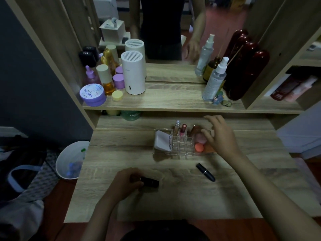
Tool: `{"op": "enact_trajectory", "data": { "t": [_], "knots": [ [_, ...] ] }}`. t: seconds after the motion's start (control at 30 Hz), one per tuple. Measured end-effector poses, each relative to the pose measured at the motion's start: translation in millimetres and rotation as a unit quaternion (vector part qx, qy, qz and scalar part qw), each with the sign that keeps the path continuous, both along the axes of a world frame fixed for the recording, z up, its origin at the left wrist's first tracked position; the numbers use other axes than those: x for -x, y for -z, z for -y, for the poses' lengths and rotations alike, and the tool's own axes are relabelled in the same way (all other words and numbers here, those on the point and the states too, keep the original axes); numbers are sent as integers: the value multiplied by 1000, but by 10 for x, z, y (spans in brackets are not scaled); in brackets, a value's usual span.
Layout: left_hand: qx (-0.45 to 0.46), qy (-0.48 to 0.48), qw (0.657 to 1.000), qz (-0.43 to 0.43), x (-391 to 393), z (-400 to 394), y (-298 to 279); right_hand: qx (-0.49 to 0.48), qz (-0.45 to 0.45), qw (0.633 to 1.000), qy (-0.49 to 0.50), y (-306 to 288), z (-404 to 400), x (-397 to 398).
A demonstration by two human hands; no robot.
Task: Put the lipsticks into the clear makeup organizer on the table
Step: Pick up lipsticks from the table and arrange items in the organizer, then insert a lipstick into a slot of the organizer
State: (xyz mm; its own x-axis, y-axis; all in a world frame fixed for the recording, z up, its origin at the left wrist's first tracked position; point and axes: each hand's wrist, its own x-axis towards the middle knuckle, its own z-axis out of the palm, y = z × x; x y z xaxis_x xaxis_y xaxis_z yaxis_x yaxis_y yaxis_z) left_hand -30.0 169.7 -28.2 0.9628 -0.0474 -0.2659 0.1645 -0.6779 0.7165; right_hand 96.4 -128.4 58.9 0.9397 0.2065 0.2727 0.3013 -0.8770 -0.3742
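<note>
The clear makeup organizer (182,150) stands on the wooden table near its back edge. Two slim tubes (182,130) stand upright in its rear slots, and a brown lipstick (194,130) leans in a slot beside them. My right hand (220,136) hovers over the organizer's right compartment with fingers spread, thumb close to the brown lipstick. My left hand (127,181) rests on the table's front part, closed around a dark lipstick (150,182) lying sideways. Another black lipstick (205,172) lies loose on the table, in front of the organizer.
A white compact (162,140) and pink and orange sponges (199,145) fill the organizer's side compartments. Bottles, jars and a white cylinder (132,72) crowd the shelf above, below a mirror. A white bin (73,160) sits left of the table.
</note>
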Motion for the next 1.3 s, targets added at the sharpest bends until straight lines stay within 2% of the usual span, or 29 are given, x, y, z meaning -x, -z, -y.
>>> {"op": "enact_trajectory", "data": {
  "t": [0.13, 0.23, 0.37, 0.5, 0.63, 0.8, 1.03, 1.3],
  "knots": [
    [53, -27, 998, -8, -33, 29, -65, -39, -18, 999, 28, 142, 247, 498],
    [84, -43, 995, -6, -90, 120, -134, -38, -98, 993, 56, 417, 389, 806],
    [84, -48, 994, 42, -207, 237, -269, -22, -231, 969, 85, 681, 419, 1003],
    [83, -28, 992, 90, -379, 336, -402, -15, -262, 959, 106, 764, 348, 1061],
    [65, -12, 983, 174, -647, 481, -555, -18, -250, 962, 111, 715, 353, 1048],
    [29, 7, 969, 244, -998, 719, -671, -102, -184, 973, 95, 536, 307, 950],
    [-6, 28, 977, 212, -1242, 924, -628, -132, -90, 986, 57, 207, 47, 506],
    [-23, 42, 981, 191, -1268, 1061, -504, -47, -123, 991, 24, 213, -240, 86]
  ]
}}
